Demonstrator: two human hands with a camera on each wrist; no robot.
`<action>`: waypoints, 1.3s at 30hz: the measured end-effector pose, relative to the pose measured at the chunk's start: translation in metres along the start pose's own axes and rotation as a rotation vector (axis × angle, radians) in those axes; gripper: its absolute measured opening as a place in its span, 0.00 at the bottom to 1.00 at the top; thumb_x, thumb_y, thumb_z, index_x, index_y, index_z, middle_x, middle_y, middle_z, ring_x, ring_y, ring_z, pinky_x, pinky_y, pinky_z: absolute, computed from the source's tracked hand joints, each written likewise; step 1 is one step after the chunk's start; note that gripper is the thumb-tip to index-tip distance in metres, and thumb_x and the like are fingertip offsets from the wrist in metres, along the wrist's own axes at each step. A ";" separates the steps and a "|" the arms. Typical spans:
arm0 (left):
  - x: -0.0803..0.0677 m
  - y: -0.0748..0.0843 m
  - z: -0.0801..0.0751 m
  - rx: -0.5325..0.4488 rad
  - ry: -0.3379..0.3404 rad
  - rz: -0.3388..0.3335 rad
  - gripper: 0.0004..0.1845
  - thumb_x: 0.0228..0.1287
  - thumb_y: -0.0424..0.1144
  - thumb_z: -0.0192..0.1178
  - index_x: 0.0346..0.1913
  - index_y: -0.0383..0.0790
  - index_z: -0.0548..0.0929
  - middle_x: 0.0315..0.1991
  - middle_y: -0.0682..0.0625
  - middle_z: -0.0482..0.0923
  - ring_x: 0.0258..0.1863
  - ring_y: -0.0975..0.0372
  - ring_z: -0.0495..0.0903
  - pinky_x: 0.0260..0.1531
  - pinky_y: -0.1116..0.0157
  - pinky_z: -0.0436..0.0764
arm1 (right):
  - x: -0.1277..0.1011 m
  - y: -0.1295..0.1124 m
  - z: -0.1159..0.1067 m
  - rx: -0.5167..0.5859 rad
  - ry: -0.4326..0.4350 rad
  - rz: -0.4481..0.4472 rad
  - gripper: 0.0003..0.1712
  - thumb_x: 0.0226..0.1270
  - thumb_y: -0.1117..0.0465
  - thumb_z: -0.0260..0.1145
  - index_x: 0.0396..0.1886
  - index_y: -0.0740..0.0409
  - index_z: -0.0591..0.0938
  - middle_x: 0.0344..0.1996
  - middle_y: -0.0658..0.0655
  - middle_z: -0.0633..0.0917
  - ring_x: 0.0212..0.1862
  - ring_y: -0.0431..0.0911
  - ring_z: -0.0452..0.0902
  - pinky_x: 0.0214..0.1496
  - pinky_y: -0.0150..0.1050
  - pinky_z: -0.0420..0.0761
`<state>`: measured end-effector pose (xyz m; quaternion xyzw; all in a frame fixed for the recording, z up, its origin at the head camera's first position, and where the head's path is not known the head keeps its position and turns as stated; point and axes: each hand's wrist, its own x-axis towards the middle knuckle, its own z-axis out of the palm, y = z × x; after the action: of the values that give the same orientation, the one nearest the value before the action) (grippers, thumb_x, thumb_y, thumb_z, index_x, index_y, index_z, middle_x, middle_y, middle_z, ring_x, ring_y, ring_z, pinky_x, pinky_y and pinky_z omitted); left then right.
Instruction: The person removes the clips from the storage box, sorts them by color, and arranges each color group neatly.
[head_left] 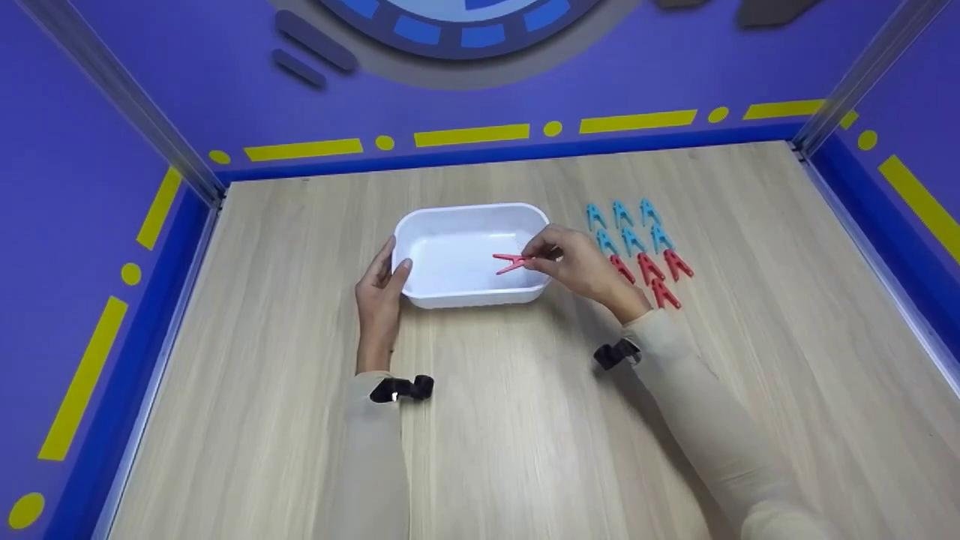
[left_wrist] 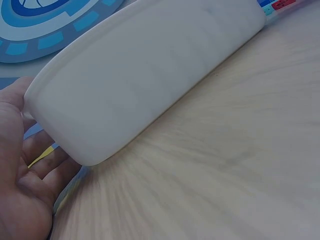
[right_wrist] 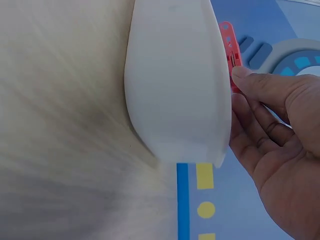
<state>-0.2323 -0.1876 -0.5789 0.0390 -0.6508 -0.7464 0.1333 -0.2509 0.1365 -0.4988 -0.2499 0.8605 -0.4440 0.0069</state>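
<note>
A white plastic tub (head_left: pixel 472 298) stands on the wooden table. My left hand (head_left: pixel 380 300) holds it at its left end, thumb over the rim and fingers along the outer wall; the left wrist view shows this hand (left_wrist: pixel 30 170) at the tub's end (left_wrist: pixel 140 85). A red clothespin (head_left: pixel 512 262) is pinched between the thumb and fingers of my right hand (head_left: pixel 574 262), above the tub's right half. In the right wrist view the clothespin (right_wrist: pixel 230 45) shows just past the tub's rim. No clothespin is visible inside the tub.
Right of the tub lie several blue clothespins (head_left: pixel 633 240) in two rows. Several red clothespins (head_left: pixel 650 268) lie nearer, partly behind my right hand. Blue-purple panels (head_left: pixel 480 105) with yellow markings enclose the table (head_left: pixel 480 420) at the back and both sides.
</note>
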 end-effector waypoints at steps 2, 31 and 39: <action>0.000 0.000 0.000 -0.002 -0.003 -0.003 0.30 0.74 0.38 0.70 0.75 0.42 0.76 0.76 0.47 0.71 0.75 0.59 0.70 0.72 0.68 0.70 | -0.006 0.001 -0.005 -0.007 0.010 0.000 0.08 0.70 0.67 0.75 0.47 0.61 0.90 0.43 0.56 0.87 0.45 0.49 0.83 0.54 0.46 0.88; -0.012 0.032 0.009 -0.015 -0.011 -0.047 0.30 0.75 0.32 0.67 0.77 0.36 0.73 0.78 0.42 0.67 0.79 0.55 0.65 0.73 0.69 0.68 | -0.094 0.050 -0.065 -0.080 0.129 0.069 0.07 0.68 0.70 0.75 0.44 0.59 0.90 0.40 0.55 0.87 0.33 0.50 0.83 0.27 0.27 0.80; -0.013 0.032 0.008 -0.014 -0.007 -0.056 0.30 0.75 0.33 0.67 0.77 0.36 0.73 0.79 0.43 0.66 0.79 0.55 0.64 0.73 0.70 0.68 | -0.115 0.063 -0.078 -0.151 0.149 0.126 0.08 0.68 0.71 0.75 0.44 0.59 0.89 0.40 0.55 0.86 0.40 0.48 0.82 0.35 0.21 0.79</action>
<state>-0.2169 -0.1800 -0.5479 0.0537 -0.6447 -0.7545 0.1106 -0.1951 0.2765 -0.5242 -0.1614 0.9035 -0.3941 -0.0481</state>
